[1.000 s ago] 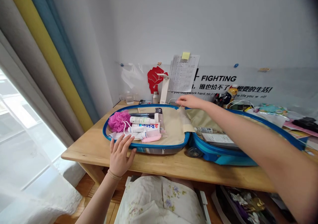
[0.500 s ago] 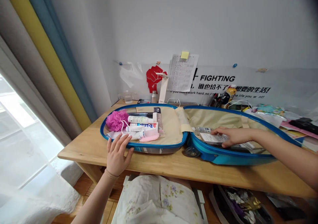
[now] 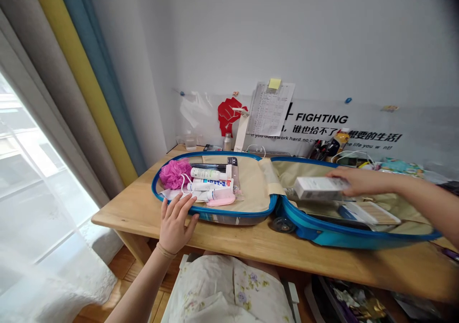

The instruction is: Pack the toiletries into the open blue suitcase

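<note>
An open blue suitcase (image 3: 251,214) lies on a wooden desk (image 3: 247,242). Its left half holds a pink bath puff (image 3: 174,173), several white tubes (image 3: 208,174) and a pink case (image 3: 222,200). My left hand (image 3: 175,225) rests flat on the front rim of that half, fingers spread. My right hand (image 3: 355,180) grips a long white box (image 3: 319,188) and holds it above the right half, where another white box (image 3: 371,213) lies on the beige lining.
Curtains and a bright window are at the left. A lamp (image 3: 240,129), small bottles, cables and papers crowd the desk's back edge under a wall poster (image 3: 333,124). An open drawer with clutter (image 3: 351,301) sits below the desk at the right.
My right hand drew back from the suitcase's far hinge, went down onto the white box in the right half and has lifted it. My left hand has stayed on the rim.
</note>
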The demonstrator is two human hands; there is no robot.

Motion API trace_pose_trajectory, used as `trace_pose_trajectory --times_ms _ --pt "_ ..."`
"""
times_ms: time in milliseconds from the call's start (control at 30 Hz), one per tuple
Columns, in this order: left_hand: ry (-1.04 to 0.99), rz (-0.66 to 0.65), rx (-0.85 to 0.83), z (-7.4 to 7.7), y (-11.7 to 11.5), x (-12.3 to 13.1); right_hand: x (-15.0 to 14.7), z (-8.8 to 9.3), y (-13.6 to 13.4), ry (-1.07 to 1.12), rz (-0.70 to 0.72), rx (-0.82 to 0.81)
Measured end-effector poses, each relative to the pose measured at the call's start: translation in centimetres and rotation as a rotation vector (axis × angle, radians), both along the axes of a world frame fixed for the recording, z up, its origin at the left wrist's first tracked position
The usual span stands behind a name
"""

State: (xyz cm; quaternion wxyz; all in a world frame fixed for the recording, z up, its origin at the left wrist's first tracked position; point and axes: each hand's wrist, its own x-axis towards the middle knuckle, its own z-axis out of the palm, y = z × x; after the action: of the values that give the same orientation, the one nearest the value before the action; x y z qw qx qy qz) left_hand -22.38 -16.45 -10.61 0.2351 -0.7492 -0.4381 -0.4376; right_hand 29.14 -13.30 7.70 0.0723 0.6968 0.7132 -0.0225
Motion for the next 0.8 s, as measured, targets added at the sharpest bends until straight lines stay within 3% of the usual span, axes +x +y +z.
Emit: trace_pose_trajectory --times_ms 100,200,267,367,467,600,800 --pt "-0.004 0.000 -0.005 0.0 0.0 0.0 -3.1 4.0 2.4 0.036 0.022 0.094" --pt "-0.005 0.001 -0.013 0.0 0.0 0.0 -10.6 5.5 5.6 0.049 0.159 0.193" --pt "0.000 0.002 -0.015 0.0 0.0 0.0 -16.8 4.7 8.0 0.068 0.230 0.222" --pt "0.001 0.007 -0.028 0.0 0.0 0.0 -25.1 1.8 11.3 0.095 0.292 0.253" --pt "0.004 0.009 -0.039 0.1 -0.1 0.0 -30.8 -0.8 13.9 0.110 0.370 0.253" --pt "0.006 0.008 -0.031 0.1 -0.2 0.0 -34.3 -2.8 15.7 0.119 0.442 0.235" --pt "-0.001 0.021 -0.061 0.0 -0.2 0.0 -34.9 -4.6 15.4 0.157 0.482 0.263"
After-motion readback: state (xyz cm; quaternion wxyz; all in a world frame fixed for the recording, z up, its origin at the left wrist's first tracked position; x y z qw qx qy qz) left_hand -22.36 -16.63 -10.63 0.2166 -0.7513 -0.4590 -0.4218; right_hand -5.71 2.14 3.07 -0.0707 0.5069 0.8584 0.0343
